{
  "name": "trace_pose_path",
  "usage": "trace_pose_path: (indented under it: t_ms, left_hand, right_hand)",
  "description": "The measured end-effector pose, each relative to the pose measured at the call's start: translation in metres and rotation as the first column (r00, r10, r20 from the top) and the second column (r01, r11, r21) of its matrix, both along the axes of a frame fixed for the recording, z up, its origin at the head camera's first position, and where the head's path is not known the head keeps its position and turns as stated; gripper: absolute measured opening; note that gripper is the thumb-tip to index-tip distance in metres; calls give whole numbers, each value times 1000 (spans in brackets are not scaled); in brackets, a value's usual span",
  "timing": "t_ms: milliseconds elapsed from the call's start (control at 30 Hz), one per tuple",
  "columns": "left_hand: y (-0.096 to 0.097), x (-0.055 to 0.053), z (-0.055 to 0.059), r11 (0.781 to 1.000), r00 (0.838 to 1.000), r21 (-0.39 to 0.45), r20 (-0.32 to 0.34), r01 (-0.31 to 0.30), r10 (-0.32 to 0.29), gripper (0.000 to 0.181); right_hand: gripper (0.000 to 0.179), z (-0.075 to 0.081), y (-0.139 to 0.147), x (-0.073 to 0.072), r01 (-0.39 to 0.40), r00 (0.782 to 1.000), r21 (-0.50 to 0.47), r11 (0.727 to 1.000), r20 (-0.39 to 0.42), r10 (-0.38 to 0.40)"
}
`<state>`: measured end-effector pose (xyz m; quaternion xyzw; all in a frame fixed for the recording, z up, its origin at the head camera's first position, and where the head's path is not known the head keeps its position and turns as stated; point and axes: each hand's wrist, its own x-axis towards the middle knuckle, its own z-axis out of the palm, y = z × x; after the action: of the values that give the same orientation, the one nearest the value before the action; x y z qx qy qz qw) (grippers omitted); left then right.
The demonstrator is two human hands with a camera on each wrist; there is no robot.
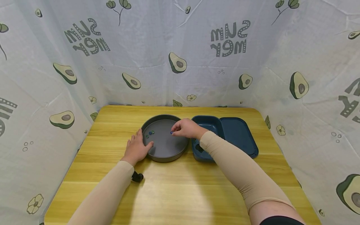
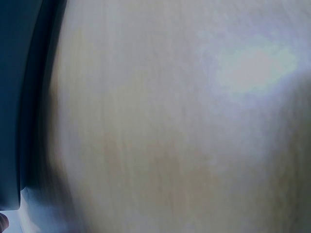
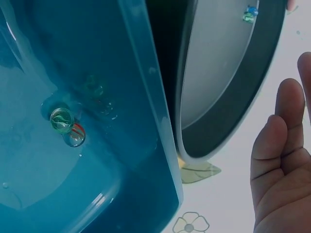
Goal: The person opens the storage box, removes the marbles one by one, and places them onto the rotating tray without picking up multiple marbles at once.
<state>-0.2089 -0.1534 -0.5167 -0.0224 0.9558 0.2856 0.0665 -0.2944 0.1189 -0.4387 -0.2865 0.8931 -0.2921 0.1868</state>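
Nearest to you, your beige sleeves (image 1: 247,181) reach forward over a yellow wood-grain table (image 1: 174,193), which catches a bright glare in the left wrist view. A small black knobbed object (image 1: 137,177) shows just beside your left cuff.

Beyond it, your left hand (image 1: 137,148) lies with its fingers straight and slightly spread against the left rim of a round grey pan (image 1: 168,148), thumb reaching over the edge. Your right hand (image 1: 189,128) hovers above the pan's right side, thumb and forefinger drawn narrow to pinch a blue marble (image 1: 171,132) at their tips, over the pan floor. Well apart from it, toward the pan's left wall, sits a loose group of small green and blue marbles (image 1: 150,133).

To the right of the pan, partly under your right forearm, stands a deep navy-blue rectangular container (image 1: 211,122). The right wrist view shows two glass marbles close together on its floor: one with a green swirl (image 3: 61,120), one with a red swirl (image 3: 76,136). A flat navy lid (image 1: 239,136) lies along the container's right side.

Farthest away, a pale curtain (image 1: 152,40) hangs behind the table, printed with avocados, flowers and mirrored "summer" lettering.
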Motion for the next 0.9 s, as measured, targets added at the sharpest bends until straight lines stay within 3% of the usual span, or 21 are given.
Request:
trace_pose_path:
  t_ms: [300, 500, 700, 900]
  left_hand:
    - [0, 1, -1, 1000, 1000, -2, 5, 1, -1, 101]
    - [0, 1, 1, 1000, 1000, -1, 2, 6, -6, 101]
    - [-1, 2, 5, 1000, 1000, 9, 0, 12, -11, 100]
    - [0, 2, 5, 1000, 1000, 7, 2, 16, -16, 100]
  right_hand:
    - [32, 6, 8, 1, 13, 1000, 11, 1000, 10, -13]
    - [28, 9, 27, -2, 37, 999, 30, 999, 3, -37]
    - [23, 5, 55, -6, 0, 999, 144, 990, -34, 5]
    - [15, -1, 76, -6, -65, 997, 300, 952, -10, 71]
